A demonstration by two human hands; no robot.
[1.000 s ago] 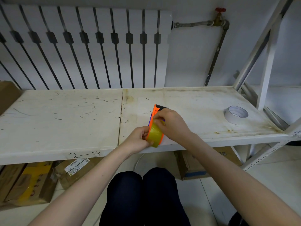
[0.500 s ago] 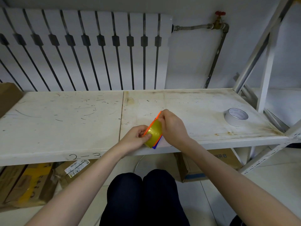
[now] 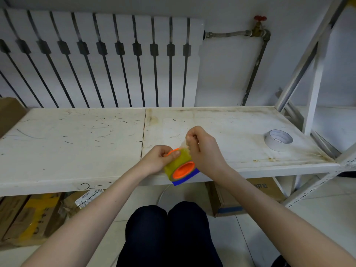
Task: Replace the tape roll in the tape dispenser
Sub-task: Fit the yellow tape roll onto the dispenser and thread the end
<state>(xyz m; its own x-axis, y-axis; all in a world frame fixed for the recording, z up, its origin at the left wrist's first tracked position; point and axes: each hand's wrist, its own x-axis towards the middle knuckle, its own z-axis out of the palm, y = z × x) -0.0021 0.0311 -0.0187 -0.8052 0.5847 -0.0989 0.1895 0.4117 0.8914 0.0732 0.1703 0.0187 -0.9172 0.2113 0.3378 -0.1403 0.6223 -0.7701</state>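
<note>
An orange and blue tape dispenser [image 3: 185,174] hangs over the front edge of the white shelf [image 3: 77,151], with a yellowish tape roll [image 3: 174,164] mounted on its orange hub. My left hand [image 3: 160,158] grips the roll and the dispenser from the left side. Just above and to the right, my right hand [image 3: 202,149] pinches the loose end of the tape and holds a short clear strip away from the roll. A second, white tape roll [image 3: 278,140] lies flat on the shelf at the far right.
A white radiator [image 3: 100,58] and a pipe with a red valve [image 3: 259,26] stand behind the shelf. A slanted metal rack frame [image 3: 312,74] rises at the right. Cardboard boxes [image 3: 28,214] sit on the floor under the shelf. My knees [image 3: 169,228] are below.
The dispenser has turned so the orange hub faces me. My right hand has risen from the roll, drawing a strip of tape up with it.
</note>
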